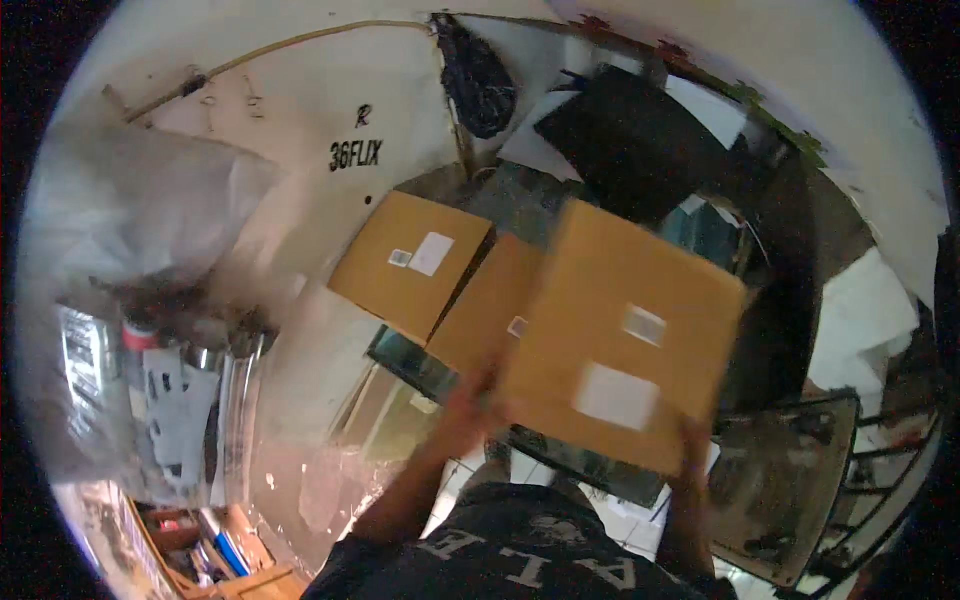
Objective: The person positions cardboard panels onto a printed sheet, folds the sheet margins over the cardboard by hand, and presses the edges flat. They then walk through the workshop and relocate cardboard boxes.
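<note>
A large brown cardboard box (560, 330) is held up, tilted, in front of me, with two white labels on its face. Along its left edge my left hand (474, 400) grips it, somewhat blurred. At the lower right corner my right hand (692, 448) holds it too, the fingers partly hidden. Behind and left of it, a second brown box (415, 262) with white labels rests on a dark glass-like surface (410, 362). Between the two lies another brown cardboard piece (490, 300), partly covered by the held box; I cannot tell whether it is a separate box.
A black sheet-like object (640, 140) lies at the back. To the right stands a brown board or chair seat (785, 480) beside a dark metal rack (880, 470). Clear plastic-wrapped items (180, 400) hang at the left, above an open wooden drawer (215, 550) with small things inside.
</note>
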A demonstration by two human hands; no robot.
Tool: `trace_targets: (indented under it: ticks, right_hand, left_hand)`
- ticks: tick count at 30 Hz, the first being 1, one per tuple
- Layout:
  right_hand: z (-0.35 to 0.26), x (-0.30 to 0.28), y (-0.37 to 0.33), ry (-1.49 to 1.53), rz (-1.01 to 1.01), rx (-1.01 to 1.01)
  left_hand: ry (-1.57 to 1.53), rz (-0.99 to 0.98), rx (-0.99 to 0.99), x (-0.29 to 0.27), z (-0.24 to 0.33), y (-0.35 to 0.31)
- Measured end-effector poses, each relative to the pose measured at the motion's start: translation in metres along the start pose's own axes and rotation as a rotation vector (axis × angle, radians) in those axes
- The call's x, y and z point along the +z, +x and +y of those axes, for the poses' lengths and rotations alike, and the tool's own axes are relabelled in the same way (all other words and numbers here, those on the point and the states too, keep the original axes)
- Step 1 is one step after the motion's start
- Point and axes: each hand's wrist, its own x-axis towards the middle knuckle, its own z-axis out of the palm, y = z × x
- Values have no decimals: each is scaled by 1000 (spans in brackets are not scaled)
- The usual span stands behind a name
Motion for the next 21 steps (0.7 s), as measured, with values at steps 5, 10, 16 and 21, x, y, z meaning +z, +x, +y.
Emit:
trace_targets:
  ticks: [5,10,16,21]
  right_hand:
    - [-39,-106,-67,76,-20,-194]
    - [15,-203,-75,242,34,-59]
    - [0,-124,-86,166,125,18]
    - [49,-127,-66,428,-170,32]
  left_hand:
    - [483,-422,-314,131,-15,-24]
    - [718,-603,-368,165,-50,-37]
    - [600,-516,-536,160,-37,-32]
    - [1043,101,88,87,-32,-16]
